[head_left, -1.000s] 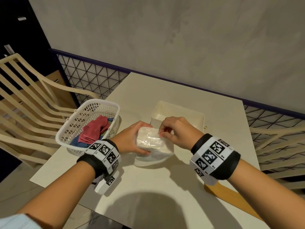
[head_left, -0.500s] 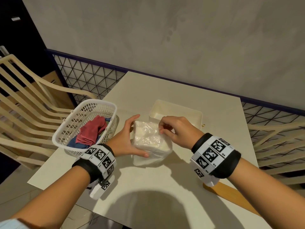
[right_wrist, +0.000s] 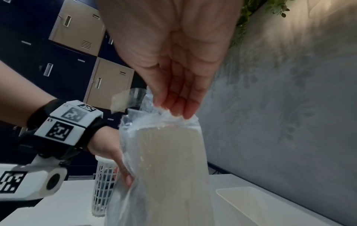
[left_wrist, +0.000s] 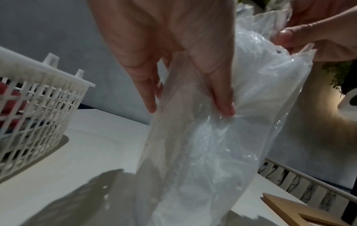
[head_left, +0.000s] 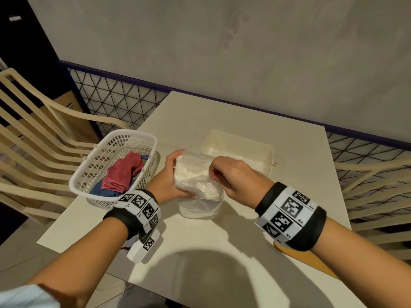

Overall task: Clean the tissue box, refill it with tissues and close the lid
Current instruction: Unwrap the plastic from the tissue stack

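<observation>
A stack of white tissues in a clear plastic bag (head_left: 195, 183) is held just above the table, in front of the open cream tissue box (head_left: 264, 161). My left hand (head_left: 171, 176) grips the stack's left side through the plastic, thumb in front. My right hand (head_left: 222, 174) pinches the plastic at the stack's top right edge. The bag's loose end hangs down to the table. In the left wrist view my left hand (left_wrist: 193, 73) lies along the bag (left_wrist: 212, 145). In the right wrist view my right hand (right_wrist: 173, 104) pinches crumpled film above the tissues (right_wrist: 170, 165). The box (right_wrist: 260, 204) is empty.
A white plastic basket (head_left: 93, 172) with a red cloth (head_left: 124, 172) and a blue one stands to the left. A wooden lid (head_left: 304, 261) lies at the table's near right edge, under my right wrist. Slatted chairs flank the table (head_left: 222, 252); a wall stands behind.
Both hands have tipped the tissue stack up from lying flat to more upright. The loose plastic now hangs lower beneath it.
</observation>
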{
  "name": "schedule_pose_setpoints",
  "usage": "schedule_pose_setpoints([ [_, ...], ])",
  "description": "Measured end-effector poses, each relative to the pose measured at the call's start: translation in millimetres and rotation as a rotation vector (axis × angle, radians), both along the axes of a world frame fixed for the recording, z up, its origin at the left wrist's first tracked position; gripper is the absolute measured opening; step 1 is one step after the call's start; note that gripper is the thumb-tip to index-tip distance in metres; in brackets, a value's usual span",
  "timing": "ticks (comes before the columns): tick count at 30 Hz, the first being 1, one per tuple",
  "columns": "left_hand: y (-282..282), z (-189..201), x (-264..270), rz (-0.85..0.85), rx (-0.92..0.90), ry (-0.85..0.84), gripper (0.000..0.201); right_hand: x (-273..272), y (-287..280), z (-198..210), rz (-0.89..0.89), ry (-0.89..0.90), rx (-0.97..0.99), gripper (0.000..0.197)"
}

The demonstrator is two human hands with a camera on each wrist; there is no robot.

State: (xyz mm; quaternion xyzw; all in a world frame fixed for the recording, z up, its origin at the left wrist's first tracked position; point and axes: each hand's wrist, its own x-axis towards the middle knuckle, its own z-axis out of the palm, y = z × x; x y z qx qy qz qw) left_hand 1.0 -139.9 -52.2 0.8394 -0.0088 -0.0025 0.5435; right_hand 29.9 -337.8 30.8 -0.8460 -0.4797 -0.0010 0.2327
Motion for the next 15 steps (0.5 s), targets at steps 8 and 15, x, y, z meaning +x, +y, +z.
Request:
schedule_pose_setpoints([
  [8,-2,12,-2,-0.101,0.420,-0.086,0.093,26,-10,4,-0.222,0.267,0.112,0.021],
  [15,2,15,6,-0.208,0.560,-0.316,0.079,34,-23,-8,-0.324,0.598,0.077,0.024],
])
